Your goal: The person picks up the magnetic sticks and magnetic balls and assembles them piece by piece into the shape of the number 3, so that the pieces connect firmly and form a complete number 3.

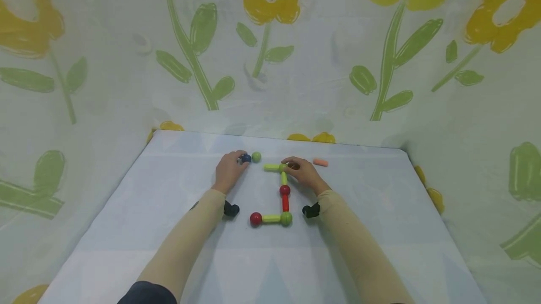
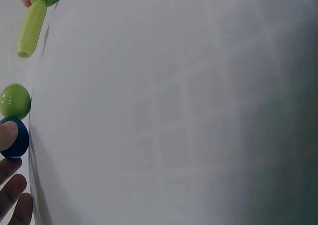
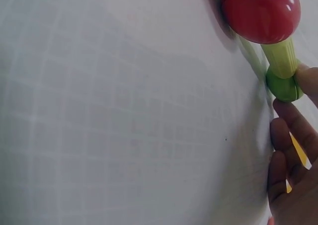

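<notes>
At the far side of the table, my left hand [image 1: 228,172] pinches a dark blue ball [image 1: 247,158] between thumb and fingers. A loose green ball [image 1: 256,156] sits right beside it. With thumb and index finger, my right hand [image 1: 306,175] holds the green corner ball [image 3: 283,88] of a joined ball-and-stick shape. From that ball a yellow-green stick [image 1: 271,167] points left and another [image 1: 284,179] runs down to a red ball [image 1: 285,190]. Below come a red stick [image 1: 285,203], a green ball [image 1: 286,218], a yellow-green stick [image 1: 271,218] and a red ball [image 1: 256,219].
An orange stick [image 1: 320,162] lies on the white table [image 1: 372,191], just beyond the right hand. Dark wrist cameras [image 1: 230,209] are strapped under both sleeves. A flower-patterned cloth [image 1: 321,69] hangs behind the table and along its sides.
</notes>
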Demonstrator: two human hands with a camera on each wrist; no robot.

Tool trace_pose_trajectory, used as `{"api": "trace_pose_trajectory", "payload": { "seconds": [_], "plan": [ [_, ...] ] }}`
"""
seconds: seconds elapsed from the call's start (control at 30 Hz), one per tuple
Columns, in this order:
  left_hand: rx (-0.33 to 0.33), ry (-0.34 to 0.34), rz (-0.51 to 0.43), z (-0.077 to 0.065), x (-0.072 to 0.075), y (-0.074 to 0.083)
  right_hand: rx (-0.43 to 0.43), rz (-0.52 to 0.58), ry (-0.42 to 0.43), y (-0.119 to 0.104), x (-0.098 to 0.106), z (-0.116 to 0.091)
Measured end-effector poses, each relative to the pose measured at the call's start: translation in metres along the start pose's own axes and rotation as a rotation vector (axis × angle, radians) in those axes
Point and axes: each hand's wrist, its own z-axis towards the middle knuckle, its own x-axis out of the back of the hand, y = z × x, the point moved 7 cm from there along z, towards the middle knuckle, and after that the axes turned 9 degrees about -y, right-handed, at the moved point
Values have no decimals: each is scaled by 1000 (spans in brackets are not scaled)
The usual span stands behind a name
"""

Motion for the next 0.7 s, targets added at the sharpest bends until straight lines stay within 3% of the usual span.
{"api": "trace_pose_trajectory", "payload": {
  "seconds": [0.7],
  "plan": [
    [-25,-53,-25,-14,-13,12,-4,-12,-5,-1,0,-1]
  ]
}}
